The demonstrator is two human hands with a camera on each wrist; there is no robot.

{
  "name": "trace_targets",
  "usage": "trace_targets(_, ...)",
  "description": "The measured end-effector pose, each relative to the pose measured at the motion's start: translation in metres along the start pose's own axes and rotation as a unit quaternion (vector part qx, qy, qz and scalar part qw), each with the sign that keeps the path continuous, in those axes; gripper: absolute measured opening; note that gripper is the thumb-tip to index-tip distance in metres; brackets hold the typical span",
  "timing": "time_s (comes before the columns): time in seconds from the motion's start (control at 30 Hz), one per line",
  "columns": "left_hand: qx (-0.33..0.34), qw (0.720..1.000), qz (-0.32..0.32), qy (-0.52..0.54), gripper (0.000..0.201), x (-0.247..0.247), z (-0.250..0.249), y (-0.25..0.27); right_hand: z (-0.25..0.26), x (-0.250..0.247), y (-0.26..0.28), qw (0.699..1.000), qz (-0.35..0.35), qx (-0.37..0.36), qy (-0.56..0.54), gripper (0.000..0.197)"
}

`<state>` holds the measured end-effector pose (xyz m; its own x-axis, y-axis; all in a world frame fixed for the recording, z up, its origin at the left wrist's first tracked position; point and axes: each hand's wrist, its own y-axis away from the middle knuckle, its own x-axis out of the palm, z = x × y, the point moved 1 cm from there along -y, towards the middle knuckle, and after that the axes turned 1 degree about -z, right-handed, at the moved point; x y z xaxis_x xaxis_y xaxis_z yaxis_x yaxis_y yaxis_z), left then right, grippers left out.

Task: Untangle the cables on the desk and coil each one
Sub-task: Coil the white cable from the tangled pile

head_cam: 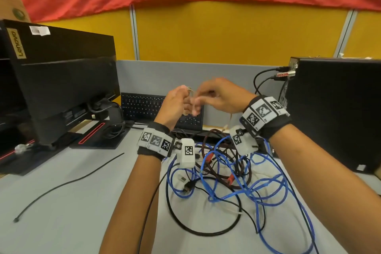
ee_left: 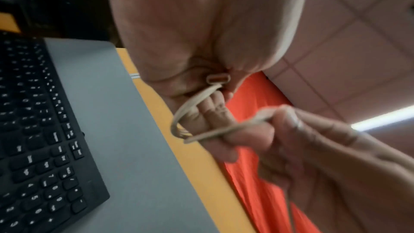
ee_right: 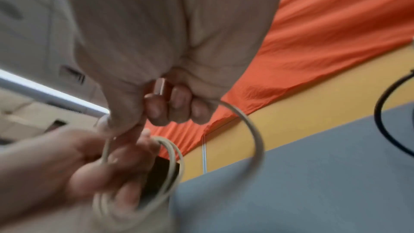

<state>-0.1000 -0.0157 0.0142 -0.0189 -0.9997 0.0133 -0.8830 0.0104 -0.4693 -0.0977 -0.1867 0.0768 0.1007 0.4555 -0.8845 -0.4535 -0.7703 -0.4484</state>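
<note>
Both hands [head_cam: 198, 99] are pinching the beige cable [ee_left: 197, 111], coiling; its tail at six o'clock risks snagging the tangle [head_cam: 237, 171].

Both forearms raised, hands close together, touching. Left hand [head_cam: 175, 105] fingers curled round cable loops [ee_right: 172, 162]. Right hand [head_cam: 218, 97] pinches strand between thumb and fingers, other fingers curled.

The left hand [ee_left: 201, 33] fills the top and holds loops of a beige cable [ee_left: 190, 111], with a connector end [ee_left: 218, 79] beside the thumb. At four o'clock, the right hand [ee_left: 325, 157] pinches the same cable. At eight o'clock lies a black keyboard [ee_left: 33, 130] on the grey surface [ee_left: 134, 166].
</note>
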Motion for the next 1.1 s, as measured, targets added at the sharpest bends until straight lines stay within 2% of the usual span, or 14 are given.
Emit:
trace_targets(0.07, -0.002, 0.999, 0.018, -0.042, 0.039, 0.003, 0.000, 0.001, 0.000, -0.007, -0.001, 0.999, -0.053, 0.003, -0.006, 0.017)
trace_targets(0.17, -0.002, 0.998, 0.019, -0.061, 0.052, -0.002, -0.007, 0.002, -0.014, -0.016, 0.005, 0.993, -0.104, 0.058, 0.007, 0.019)
trace_targets(0.23, -0.011, 0.998, 0.026, -0.047, 0.056, -0.010, -0.010, 0.004, -0.026, -0.019, 0.013, 0.990, -0.112, 0.088, 0.020, 0.019)
trace_targets(0.4, -0.032, 0.996, 0.064, 0.054, 0.042, -0.009, -0.009, 0.007, -0.038, -0.012, 0.019, 0.980, -0.100, 0.154, 0.081, 0.019)
trace_targets(0.47, -0.045, 0.991, 0.077, 0.104, 0.042, -0.002, -0.009, 0.006, -0.038, -0.006, 0.018, 0.969, -0.163, 0.185, 0.023, 0.018)
trace_targets(0.57, -0.062, 0.980, 0.096, 0.162, 0.043, 0.007, -0.010, 0.006, -0.033, -0.001, 0.015, 0.931, -0.272, 0.200, -0.141, 0.013)
trace_targets(0.67, -0.061, 0.973, 0.110, 0.193, 0.041, 0.014, -0.010, 0.006, -0.026, 0.004, 0.008, 0.896, -0.312, 0.208, -0.239, 0.011)
trace_targets(0.73, -0.055, 0.973, 0.110, 0.194, 0.040, 0.018, -0.011, 0.007, -0.024, 0.006, 0.005, 0.873, -0.320, 0.217, -0.296, 0.010)
trace_targets(0.8, -0.051, 0.977, 0.097, 0.184, 0.040, 0.020, -0.010, 0.007, -0.025, 0.006, 0.006, 0.866, -0.303, 0.211, -0.338, 0.012)
trace_targets(0.93, -0.043, 0.990, 0.054, 0.125, 0.040, 0.014, -0.007, 0.006, -0.031, 0.005, 0.012, 0.888, -0.238, 0.194, -0.342, 0.016)
trace_targets(1.0, -0.048, 0.990, 0.053, 0.121, 0.040, 0.013, -0.005, 0.006, -0.033, 0.005, 0.013, 0.896, -0.231, 0.193, -0.326, 0.016)
trace_targets(1.1, -0.051, 0.988, 0.055, 0.138, 0.040, 0.015, -0.004, 0.005, -0.036, 0.007, 0.012, 0.893, -0.236, 0.190, -0.333, 0.016)
